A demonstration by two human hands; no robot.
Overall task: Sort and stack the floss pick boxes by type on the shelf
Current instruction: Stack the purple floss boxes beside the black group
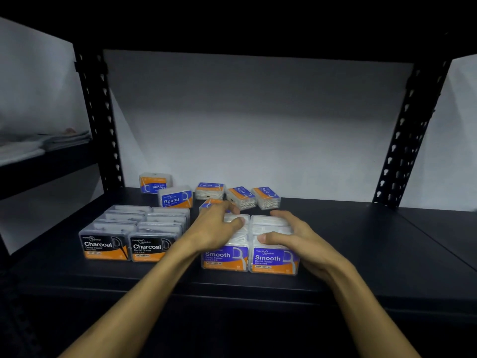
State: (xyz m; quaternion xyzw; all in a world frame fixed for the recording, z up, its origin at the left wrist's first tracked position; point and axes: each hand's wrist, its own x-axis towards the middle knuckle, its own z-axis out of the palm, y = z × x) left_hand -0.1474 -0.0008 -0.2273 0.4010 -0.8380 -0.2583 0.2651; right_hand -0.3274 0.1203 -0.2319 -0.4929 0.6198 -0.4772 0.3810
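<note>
Two rows of clear Smooth floss boxes [275, 259] with blue and orange labels stand at the shelf's front centre. My left hand [216, 228] lies over the left Smooth row [224, 258], thumb on top, its fingertips reaching a Round box [210, 203] lying just behind. My right hand [286, 233] rests on the right Smooth row with its fingers spread and relaxed. Two rows of black-labelled Charcoal boxes [105, 245] stand to the left. Several Round boxes [176, 198] lie scattered behind, some tipped [267, 197].
The black shelf board [361, 254] runs wide to the right of the boxes. Perforated black uprights [104, 120] stand at the back corners, the other at the right [410, 130]. Folded white cloth [38, 146] lies on a neighbouring shelf at the left.
</note>
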